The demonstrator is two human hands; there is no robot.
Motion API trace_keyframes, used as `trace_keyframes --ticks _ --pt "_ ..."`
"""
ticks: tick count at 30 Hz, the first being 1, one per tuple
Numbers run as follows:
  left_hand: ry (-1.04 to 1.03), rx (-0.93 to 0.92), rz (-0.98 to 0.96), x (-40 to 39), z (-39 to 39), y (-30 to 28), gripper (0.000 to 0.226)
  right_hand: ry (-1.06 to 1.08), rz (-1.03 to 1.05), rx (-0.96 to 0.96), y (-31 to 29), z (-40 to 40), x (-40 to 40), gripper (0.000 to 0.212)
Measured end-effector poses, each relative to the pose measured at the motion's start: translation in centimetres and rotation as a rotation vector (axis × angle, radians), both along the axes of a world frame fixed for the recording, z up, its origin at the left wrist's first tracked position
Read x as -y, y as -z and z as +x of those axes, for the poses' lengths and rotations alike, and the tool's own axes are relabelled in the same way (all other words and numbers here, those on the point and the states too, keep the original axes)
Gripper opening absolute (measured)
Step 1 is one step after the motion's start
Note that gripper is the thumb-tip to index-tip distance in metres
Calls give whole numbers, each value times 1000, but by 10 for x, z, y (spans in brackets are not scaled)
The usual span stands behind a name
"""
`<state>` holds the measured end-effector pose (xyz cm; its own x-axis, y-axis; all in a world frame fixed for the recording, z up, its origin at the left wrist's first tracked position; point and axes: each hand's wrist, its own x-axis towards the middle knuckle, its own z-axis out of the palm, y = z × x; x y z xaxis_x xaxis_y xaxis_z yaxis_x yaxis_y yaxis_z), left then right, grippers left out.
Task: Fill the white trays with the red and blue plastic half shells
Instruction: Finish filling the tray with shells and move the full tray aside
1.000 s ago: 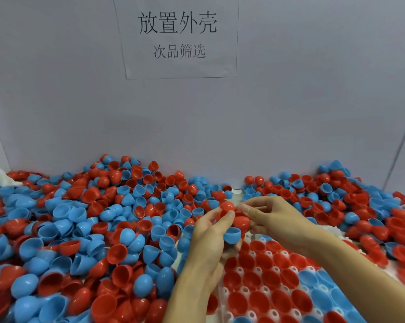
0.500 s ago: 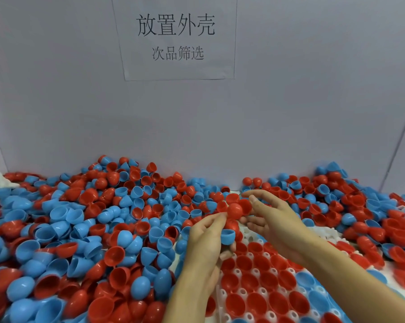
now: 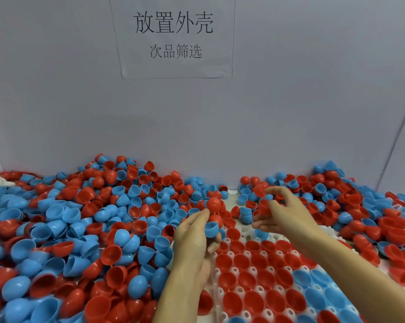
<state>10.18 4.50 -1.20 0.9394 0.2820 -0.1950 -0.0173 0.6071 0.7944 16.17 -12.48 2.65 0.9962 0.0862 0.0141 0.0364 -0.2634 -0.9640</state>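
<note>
since half a second ago the two hands have drawn apart: the right hand point(image 3: 286, 212) has pulled away to the right, where before its fingertips met the left hand's at a red shell.

on the left, a deep pile of loose shells point(image 3: 64, 229), red and blue mixed, lies against the grey wall point(image 3: 57, 101); many sit tilted or nested, so any dig there could send some rolling onto the tray.

the left hand point(image 3: 194, 238) is raised over the tray's near-left edge, fingers curled round a small stack: a blue shell point(image 3: 212, 228) under a red shell point(image 3: 214, 205) that stands proud of the fingertips. that top one looks barely held; a slack grip or a bump could drop it.

the right hand has its fingers curled, pinching a red cup point(image 3: 264, 206) near the thumb, with another red piece just beyond the forefinger; whether that one is gripped i cannot tell.

below the hands the white tray point(image 3: 248, 229) has its near rows filled, red on the left and blue on the right, while pockets at the far end are bare. a shell set in the wrong colour band, or seated crooked, would spoil the pattern. more loose shells crowd the right edge point(image 3: 371, 217) and could slide into open pockets.
</note>
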Motion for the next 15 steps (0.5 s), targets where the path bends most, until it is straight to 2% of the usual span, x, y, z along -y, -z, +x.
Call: trace_keyframes --ticks 3,8,13,15 --pt "-15 -4 9 1 0 0 21 -11 -82 13 1 -2 6 44" --pt "-17 -8 12 0 0 -1 20 14 -146 100 -5 -5 11 55" --pt "-5 -8 21 0 -2 -2 20 -3 -179 131 -11 -5 14 25" --pt "-6 -14 16 0 -2 -2 19 -29 -206 141 -11 -6 14 23"
